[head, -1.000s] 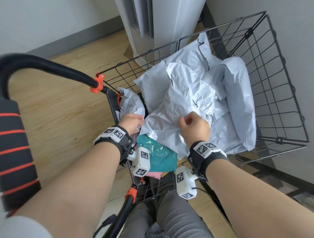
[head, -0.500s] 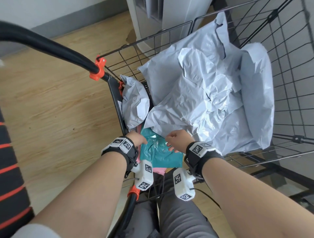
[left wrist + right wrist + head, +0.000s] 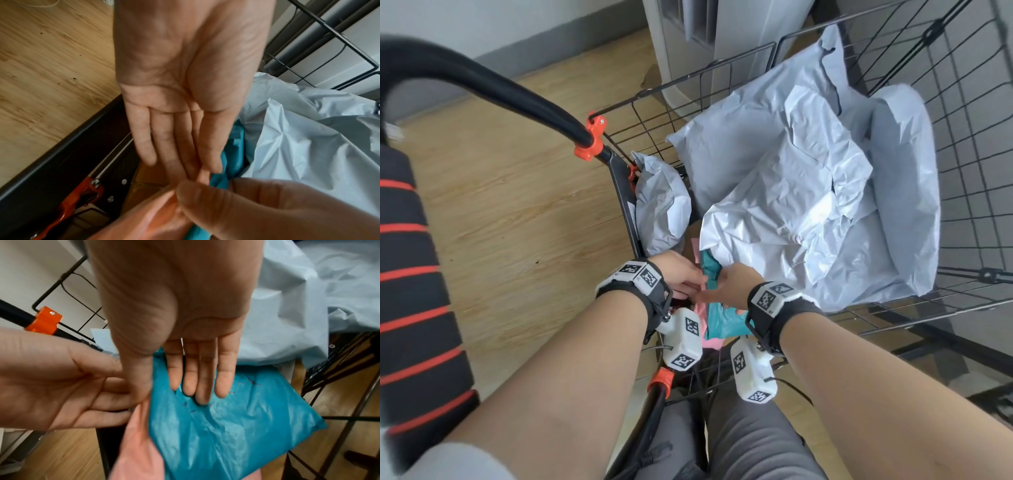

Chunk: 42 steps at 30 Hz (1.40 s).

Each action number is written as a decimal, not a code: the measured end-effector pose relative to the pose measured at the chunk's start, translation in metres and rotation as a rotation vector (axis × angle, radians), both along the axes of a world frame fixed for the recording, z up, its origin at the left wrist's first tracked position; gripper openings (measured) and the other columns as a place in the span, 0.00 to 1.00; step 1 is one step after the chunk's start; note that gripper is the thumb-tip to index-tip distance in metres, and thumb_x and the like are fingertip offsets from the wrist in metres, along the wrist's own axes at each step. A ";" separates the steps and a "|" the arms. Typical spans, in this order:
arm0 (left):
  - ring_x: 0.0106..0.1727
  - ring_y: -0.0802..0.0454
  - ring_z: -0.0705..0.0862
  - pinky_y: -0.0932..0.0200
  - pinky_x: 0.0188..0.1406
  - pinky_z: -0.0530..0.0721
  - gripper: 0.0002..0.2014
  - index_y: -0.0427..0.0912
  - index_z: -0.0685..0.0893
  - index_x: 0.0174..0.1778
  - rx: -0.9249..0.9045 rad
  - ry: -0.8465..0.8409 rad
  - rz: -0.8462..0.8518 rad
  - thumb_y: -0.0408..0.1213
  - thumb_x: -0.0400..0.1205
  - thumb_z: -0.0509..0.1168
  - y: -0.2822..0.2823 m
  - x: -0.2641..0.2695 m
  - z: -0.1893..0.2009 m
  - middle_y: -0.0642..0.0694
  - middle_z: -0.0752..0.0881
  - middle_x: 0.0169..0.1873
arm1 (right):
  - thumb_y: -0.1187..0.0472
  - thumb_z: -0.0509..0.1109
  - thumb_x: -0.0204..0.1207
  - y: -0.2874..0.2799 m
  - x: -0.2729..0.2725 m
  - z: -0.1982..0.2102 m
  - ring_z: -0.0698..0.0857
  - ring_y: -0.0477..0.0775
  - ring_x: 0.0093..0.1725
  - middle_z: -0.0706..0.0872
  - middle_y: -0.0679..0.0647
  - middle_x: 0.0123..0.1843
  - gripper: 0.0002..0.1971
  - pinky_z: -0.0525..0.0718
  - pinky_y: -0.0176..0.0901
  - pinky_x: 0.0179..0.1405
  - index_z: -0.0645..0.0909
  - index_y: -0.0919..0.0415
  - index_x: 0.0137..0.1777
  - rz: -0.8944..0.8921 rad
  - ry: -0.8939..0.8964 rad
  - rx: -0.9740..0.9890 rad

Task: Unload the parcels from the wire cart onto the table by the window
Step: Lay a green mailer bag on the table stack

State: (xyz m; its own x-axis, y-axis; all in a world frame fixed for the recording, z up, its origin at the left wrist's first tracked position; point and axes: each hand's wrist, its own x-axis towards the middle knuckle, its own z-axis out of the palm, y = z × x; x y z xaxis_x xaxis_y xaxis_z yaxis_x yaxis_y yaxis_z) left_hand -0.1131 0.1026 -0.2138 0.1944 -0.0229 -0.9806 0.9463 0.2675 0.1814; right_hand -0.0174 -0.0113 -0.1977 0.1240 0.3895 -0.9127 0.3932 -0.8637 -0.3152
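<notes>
Reaching lower now, both hands [image 3: 683,274] on teal parcel [image 3: 226,426] (white mailer [image 3: 791,219] released)

I had both forearms reaching forward and down, bare, each with a black strap and white tracker at the wrist. My left hand [image 3: 185,84] was flat, fingers straight and pressed together, the thumb lying alongside them. My right hand [image 3: 174,318] was flat as well, four fingers extended and close together, its thumb meeting the left fingertips. The two hands touched just ahead of my wrists, palms turned partly toward each other.
</notes>
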 end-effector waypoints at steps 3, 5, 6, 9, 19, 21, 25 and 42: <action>0.34 0.60 0.89 0.66 0.37 0.85 0.06 0.38 0.84 0.51 0.018 -0.020 -0.037 0.31 0.80 0.70 -0.002 0.005 0.004 0.43 0.90 0.48 | 0.47 0.74 0.73 -0.001 -0.001 0.001 0.88 0.58 0.42 0.87 0.58 0.42 0.19 0.89 0.49 0.48 0.72 0.57 0.31 -0.022 -0.028 0.002; 0.30 0.59 0.89 0.70 0.23 0.84 0.11 0.31 0.82 0.58 0.080 -0.015 -0.072 0.28 0.80 0.69 -0.003 0.011 0.006 0.41 0.89 0.50 | 0.52 0.75 0.72 -0.004 0.000 0.007 0.87 0.58 0.37 0.83 0.56 0.33 0.20 0.87 0.49 0.42 0.69 0.58 0.28 -0.127 -0.025 0.033; 0.35 0.55 0.90 0.70 0.19 0.82 0.12 0.29 0.81 0.59 0.118 -0.016 -0.092 0.26 0.80 0.68 -0.003 0.013 0.007 0.39 0.89 0.52 | 0.53 0.75 0.72 -0.006 0.001 0.010 0.86 0.58 0.35 0.81 0.54 0.29 0.21 0.86 0.48 0.40 0.67 0.58 0.26 -0.154 -0.035 0.055; 0.47 0.46 0.88 0.64 0.25 0.86 0.11 0.29 0.82 0.57 0.270 -0.013 -0.115 0.26 0.79 0.68 -0.001 0.019 0.009 0.37 0.88 0.54 | 0.57 0.75 0.71 -0.007 0.006 0.023 0.80 0.57 0.35 0.71 0.52 0.26 0.23 0.86 0.52 0.43 0.64 0.58 0.24 -0.178 -0.074 0.088; 0.42 0.45 0.86 0.56 0.38 0.82 0.12 0.36 0.86 0.52 0.542 -0.127 -0.286 0.34 0.74 0.71 0.011 0.033 0.077 0.41 0.86 0.40 | 0.65 0.67 0.70 -0.015 0.028 0.081 0.81 0.54 0.38 0.80 0.52 0.36 0.03 0.75 0.36 0.30 0.77 0.56 0.38 -0.346 -0.300 0.166; 0.44 0.46 0.84 0.55 0.44 0.82 0.12 0.35 0.86 0.53 0.546 -0.159 -0.306 0.32 0.74 0.72 0.011 0.035 0.097 0.39 0.87 0.45 | 0.66 0.64 0.73 -0.016 0.030 0.100 0.81 0.57 0.42 0.81 0.54 0.41 0.05 0.79 0.40 0.37 0.77 0.56 0.45 -0.372 -0.364 0.196; 0.63 0.45 0.82 0.54 0.63 0.80 0.28 0.40 0.79 0.70 0.583 -0.227 -0.352 0.33 0.73 0.75 0.013 0.033 0.132 0.43 0.83 0.64 | 0.68 0.61 0.74 -0.022 0.036 0.139 0.78 0.57 0.45 0.82 0.55 0.47 0.11 0.76 0.41 0.43 0.78 0.55 0.52 -0.464 -0.472 0.262; 0.58 0.45 0.86 0.46 0.64 0.81 0.15 0.42 0.82 0.53 0.390 -0.534 -0.168 0.30 0.73 0.76 -0.051 0.041 0.257 0.43 0.88 0.56 | 0.73 0.53 0.74 -0.118 0.018 0.269 0.86 0.61 0.48 0.87 0.60 0.47 0.17 0.84 0.48 0.45 0.82 0.60 0.51 -0.996 -0.649 0.579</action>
State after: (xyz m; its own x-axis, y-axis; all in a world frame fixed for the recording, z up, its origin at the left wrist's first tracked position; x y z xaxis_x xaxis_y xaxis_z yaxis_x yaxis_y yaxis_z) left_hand -0.0718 0.0517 0.0432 0.6787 0.2405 -0.6940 0.7233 -0.0551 0.6883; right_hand 0.0010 -0.1292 0.0711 0.9308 0.1888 -0.3131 -0.1089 -0.6742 -0.7305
